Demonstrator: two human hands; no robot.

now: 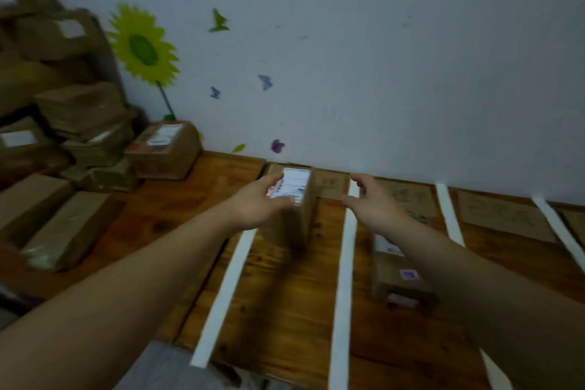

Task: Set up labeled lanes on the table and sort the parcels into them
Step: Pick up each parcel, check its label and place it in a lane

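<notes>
A: Where's the parcel (306,215)?

B: Far end of the leftmost lane, between the first tape strip (228,288) and the second tape strip (343,279), close to the wall (380,73). It stands on end with the white shipping label up. Motion blur, so I cannot tell if its base touches the table (285,310).

A: Hands?

B: The left hand (253,206) grips it from the left side, thumb and fingers curled onto the label edge. The right hand (373,203) is just right of the parcel, over the second strip. Its fingers are loosely spread and slightly bent, holding nothing. There's a visible gap to the box.

A: Other lanes?

B: A second parcel (395,279) lies flat in the next lane to the right, partly hidden under the right forearm. There are two more white strips further right. Brown lane cards (506,215) lie flat at the far end of the lanes, against the wall. Their writing is unreadable.

A: Unsorted stock?

B: A pile of parcels (79,111) is stacked at the far left, some on the table and some higher. A sunflower sticker (144,47) is on the wall beside it.
</notes>
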